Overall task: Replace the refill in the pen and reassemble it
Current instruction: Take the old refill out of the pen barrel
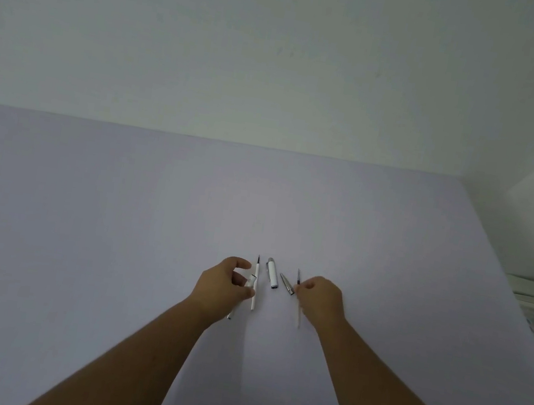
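1. Left hand (pixel 224 286) has its grip closed on a white pen barrel (pixel 251 281), mostly hidden under the palm.
2. A refill (pixel 255 284) lies on the tabletop (pixel 115 231) just beside it.
3. White cap (pixel 272 273) lies in the middle, silver tip cone (pixel 286 283) near it.
4. Right hand (pixel 322 299) pinches a second refill (pixel 298 299); its lower end looks faint, hard to make out.
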### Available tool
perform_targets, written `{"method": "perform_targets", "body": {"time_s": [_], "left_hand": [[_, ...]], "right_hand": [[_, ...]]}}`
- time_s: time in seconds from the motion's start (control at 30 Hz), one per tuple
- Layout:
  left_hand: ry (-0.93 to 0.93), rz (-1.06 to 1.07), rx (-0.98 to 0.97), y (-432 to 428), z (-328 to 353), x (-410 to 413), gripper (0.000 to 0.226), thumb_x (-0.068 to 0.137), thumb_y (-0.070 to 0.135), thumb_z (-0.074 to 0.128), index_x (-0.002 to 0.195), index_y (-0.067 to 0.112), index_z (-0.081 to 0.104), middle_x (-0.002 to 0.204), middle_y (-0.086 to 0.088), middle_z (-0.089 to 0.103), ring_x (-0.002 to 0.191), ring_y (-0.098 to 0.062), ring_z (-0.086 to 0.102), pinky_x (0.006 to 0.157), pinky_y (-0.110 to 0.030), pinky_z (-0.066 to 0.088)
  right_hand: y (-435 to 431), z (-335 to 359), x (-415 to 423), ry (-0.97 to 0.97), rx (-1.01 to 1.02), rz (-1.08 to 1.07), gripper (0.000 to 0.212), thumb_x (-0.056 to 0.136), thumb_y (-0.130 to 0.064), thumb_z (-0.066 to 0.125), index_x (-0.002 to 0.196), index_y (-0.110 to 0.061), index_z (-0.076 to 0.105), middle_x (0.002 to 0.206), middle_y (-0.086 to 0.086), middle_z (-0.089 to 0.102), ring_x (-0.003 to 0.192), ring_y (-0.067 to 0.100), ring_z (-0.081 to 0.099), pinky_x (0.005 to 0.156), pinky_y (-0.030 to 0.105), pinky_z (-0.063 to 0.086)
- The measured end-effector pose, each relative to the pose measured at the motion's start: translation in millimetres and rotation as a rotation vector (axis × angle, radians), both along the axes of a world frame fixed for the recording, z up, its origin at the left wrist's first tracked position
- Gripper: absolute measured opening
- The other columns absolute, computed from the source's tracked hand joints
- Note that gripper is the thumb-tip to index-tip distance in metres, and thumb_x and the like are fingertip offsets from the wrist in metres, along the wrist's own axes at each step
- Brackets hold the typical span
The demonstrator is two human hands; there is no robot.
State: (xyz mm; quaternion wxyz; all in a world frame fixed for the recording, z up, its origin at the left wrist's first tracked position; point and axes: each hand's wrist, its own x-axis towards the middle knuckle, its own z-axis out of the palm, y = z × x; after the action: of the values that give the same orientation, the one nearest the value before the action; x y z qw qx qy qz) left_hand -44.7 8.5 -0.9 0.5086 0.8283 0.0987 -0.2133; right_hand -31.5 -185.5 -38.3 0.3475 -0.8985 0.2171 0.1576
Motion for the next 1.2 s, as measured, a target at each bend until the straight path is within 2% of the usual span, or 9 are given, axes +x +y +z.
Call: {"method": "perform_targets", "body": {"time_s": [0.13,0.43,0.53,0.67,0.77,0.83,0.9,1.03,1.2], "left_hand": [[0.006,0.021,0.006,0,-1,0,0.034,0.078,0.015,0.071,0.109,0.025,0.059,0.081,0.006,0.061,0.072,-0.006,0.057,0.053,-0.014,0.041],[-0.007,0.048,0.007,2,-2,-3,0.017,0.077,0.012,0.071,0.090,0.021,0.065,0.089,0.000,0.066,0.074,-0.011,0.060,0.052,-0.016,0.045],[-0.013,0.053,0.010,3,-2,-4,0.017,0.077,0.012,0.071,0.090,0.021,0.065,0.091,-0.003,0.068,0.077,-0.013,0.061,0.052,-0.015,0.044],[-0.017,0.077,0.010,4,0,-5,0.015,0.077,0.014,0.071,0.085,0.024,0.064,0.079,0.004,0.063,0.069,-0.007,0.056,0.044,-0.010,0.040],[-0.015,0.107,0.007,8,1,-7,0.014,0.077,0.015,0.071,0.083,0.025,0.063,0.077,0.005,0.061,0.068,-0.008,0.055,0.049,-0.014,0.039],[-0.011,0.129,0.010,11,0,-8,0.015,0.077,0.016,0.072,0.087,0.023,0.064,0.081,0.003,0.064,0.072,-0.010,0.058,0.053,-0.016,0.040],[-0.008,0.142,0.013,14,0,-9,0.018,0.076,0.017,0.073,0.092,0.021,0.065,0.084,0.003,0.066,0.076,-0.011,0.061,0.057,-0.017,0.042],[0.018,0.157,0.013,22,-3,-11,0.020,0.077,0.018,0.073,0.096,0.017,0.068,0.085,0.004,0.068,0.078,-0.011,0.062,0.061,-0.017,0.044],[0.025,0.166,0.040,34,-6,-14,0.019,0.076,0.019,0.074,0.095,0.018,0.070,0.089,0.002,0.070,0.083,-0.014,0.064,0.060,-0.016,0.044]], "right_hand": [[3,0,-4,-0.015,-0.009,-0.022,0.027,0.088,-0.025,0.060,0.081,-0.001,0.072,0.085,0.017,0.073,0.067,0.021,0.057,0.060,0.022,0.036],[3,-1,-5,-0.026,-0.017,-0.015,0.024,0.091,-0.021,0.055,0.068,-0.013,0.056,0.088,0.010,0.070,0.074,0.017,0.054,0.065,0.021,0.038],[3,0,-6,-0.016,-0.022,-0.014,0.021,0.091,-0.021,0.055,0.083,-0.006,0.067,0.092,0.008,0.070,0.076,0.016,0.054,0.066,0.021,0.038],[12,7,-8,-0.095,-0.023,-0.037,0.015,0.090,-0.017,0.053,0.088,-0.007,0.064,0.092,0.010,0.069,0.078,0.021,0.058,0.067,0.028,0.045],[30,14,-5,-0.153,-0.022,0.044,0.017,0.088,-0.017,0.051,0.088,-0.007,0.065,0.092,0.012,0.070,0.086,0.029,0.064,0.073,0.036,0.052],[47,16,-3,-0.116,-0.079,0.149,0.023,0.089,-0.024,0.051,0.092,-0.008,0.067,0.094,0.011,0.070,0.088,0.029,0.064,0.072,0.035,0.051],[62,14,-2,-0.083,-0.170,0.245,0.029,0.091,-0.028,0.050,0.106,-0.008,0.064,0.104,0.011,0.069,0.096,0.028,0.064,0.075,0.033,0.050],[79,4,-4,-0.049,-0.301,0.389,0.039,0.095,-0.018,0.046,0.133,-0.007,0.048,0.138,0.012,0.053,0.126,0.025,0.051,0.101,0.035,0.042],[89,0,-9,0.003,-0.316,0.278,0.020,0.091,-0.011,0.050,0.107,-0.007,0.061,0.114,0.011,0.065,0.101,0.027,0.064,0.079,0.033,0.052]]}}
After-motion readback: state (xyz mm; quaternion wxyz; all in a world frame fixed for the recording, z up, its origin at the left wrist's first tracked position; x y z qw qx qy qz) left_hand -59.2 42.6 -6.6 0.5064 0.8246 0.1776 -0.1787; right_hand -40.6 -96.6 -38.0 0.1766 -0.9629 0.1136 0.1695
